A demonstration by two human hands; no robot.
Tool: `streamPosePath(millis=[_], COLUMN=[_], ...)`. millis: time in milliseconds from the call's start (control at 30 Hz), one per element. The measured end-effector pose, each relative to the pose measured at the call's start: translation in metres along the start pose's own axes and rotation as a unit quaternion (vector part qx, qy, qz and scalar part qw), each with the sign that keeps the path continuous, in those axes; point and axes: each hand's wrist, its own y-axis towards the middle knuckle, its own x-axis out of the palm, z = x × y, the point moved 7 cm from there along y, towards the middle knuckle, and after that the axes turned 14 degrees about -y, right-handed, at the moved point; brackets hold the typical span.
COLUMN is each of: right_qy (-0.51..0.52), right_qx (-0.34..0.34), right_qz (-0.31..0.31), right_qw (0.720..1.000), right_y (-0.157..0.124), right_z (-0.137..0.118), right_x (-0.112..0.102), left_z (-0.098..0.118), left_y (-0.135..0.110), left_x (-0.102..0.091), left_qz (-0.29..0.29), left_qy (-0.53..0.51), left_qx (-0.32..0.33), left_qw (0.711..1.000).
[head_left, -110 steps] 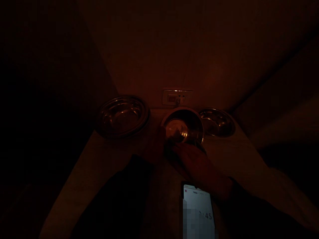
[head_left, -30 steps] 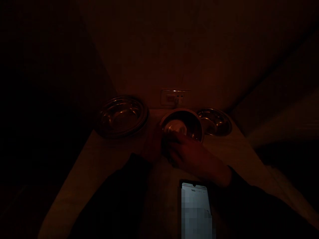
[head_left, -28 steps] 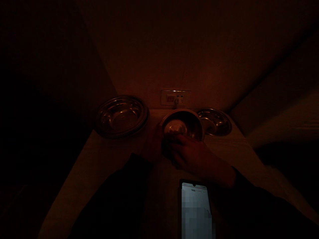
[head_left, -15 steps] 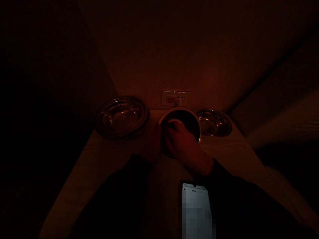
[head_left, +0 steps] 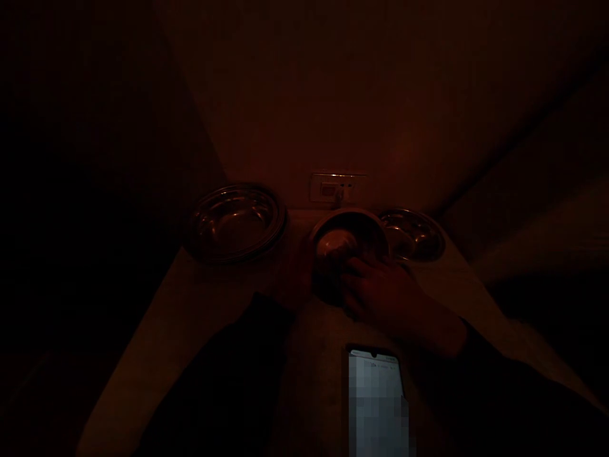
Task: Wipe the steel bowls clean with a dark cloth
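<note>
The scene is very dark. A steel bowl (head_left: 354,228) stands tilted on a pale counter (head_left: 209,298) at the centre. My left hand (head_left: 297,273) is pressed against the bowl's left side, holding it. My right hand (head_left: 380,289) reaches over the bowl's near rim with fingers curled, close to a pale object (head_left: 335,244) inside the bowl. Whether those fingers grip anything is hidden by the darkness.
A wide steel plate (head_left: 235,222) sits at the back left and another steel dish (head_left: 413,235) at the back right. A wall socket (head_left: 335,188) is behind the bowl. A lit phone (head_left: 375,400) lies near me.
My right hand has drawn back from inside the bowl toward its near right rim, uncovering the pale object. The left hand stays at the bowl's side.
</note>
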Motion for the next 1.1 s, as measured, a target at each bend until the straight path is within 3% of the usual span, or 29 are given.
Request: streamPosePath(millis=[233,433,533,700,900,1100], right_qy=[0.079,0.189,0.224,0.166,0.059,0.149], right_qx=[-0.006,0.048,0.035,-0.038,-0.049,-0.052], right_qz=[0.039,0.105,0.118,0.073,0.030,0.077], right_qw=[0.996,0.975,0.967,0.983,0.997,0.985], right_y=[0.011,0.030,0.027,0.007,-0.010,0.006], right_z=[-0.012,-0.015,-0.016,-0.018,-0.009,-0.019], right_x=[-0.006,-0.013,-0.012,-0.008,-0.002,-0.007], left_z=[-0.001,-0.001,-0.006,-0.006,-0.002,-0.004], left_y=[0.001,0.001,0.001,0.000,0.001,0.002], left_x=[-0.001,-0.001,-0.005,-0.006,-0.003,-0.006], left_qz=[0.009,0.010,0.032,0.035,0.028,0.034], left_qy=[0.022,0.040,0.060,0.024,-0.013,0.048], left_qx=[-0.003,-0.010,-0.025,-0.013,-0.009,-0.009], left_qw=[1.000,0.999,0.997,0.999,0.999,0.998])
